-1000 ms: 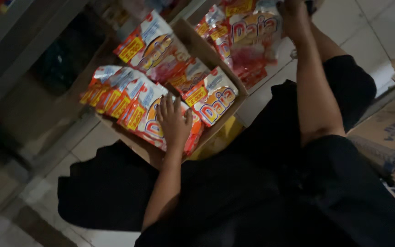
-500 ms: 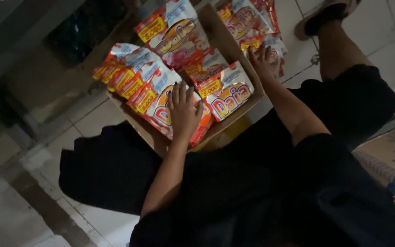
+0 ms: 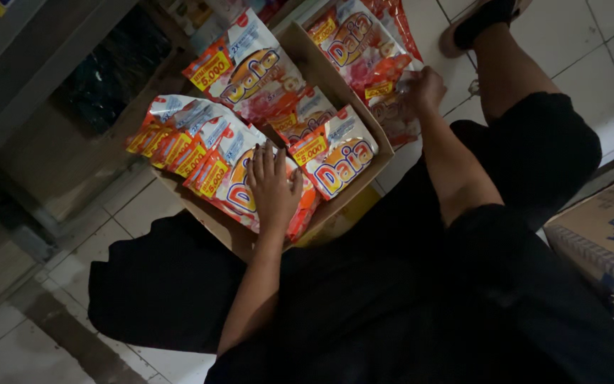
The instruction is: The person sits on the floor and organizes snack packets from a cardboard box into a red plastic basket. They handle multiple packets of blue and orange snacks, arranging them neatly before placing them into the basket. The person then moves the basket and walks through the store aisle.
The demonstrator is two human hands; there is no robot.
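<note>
Head view: person crouched in black clothes over a shallow brown cardboard tray (image 3: 381,146) on the pale tiled floor (image 3: 591,43).
Left hand (image 3: 273,186): open, fingers spread, palm pressed flat on the nearest red-and-orange plastic sachet pack (image 3: 234,186) at the tray's near edge.
Right hand (image 3: 425,91): closed around the lower edge of a loose bundle of red-and-white sachets (image 3: 364,50) that lies just outside the tray's far wall, on the floor.
Tray contents: overlapping rows of the same glossy packs with yellow price patches, one white-fronted pack (image 3: 339,162) just right of the left hand.
Right side: brown cardboard carton with blue print (image 3: 605,227), well apart from the tray.
Top right: sandalled foot (image 3: 481,21) on the tiles, near the loose bundle.
Left: dim grey shelf front (image 3: 44,50) beside the tray.
</note>
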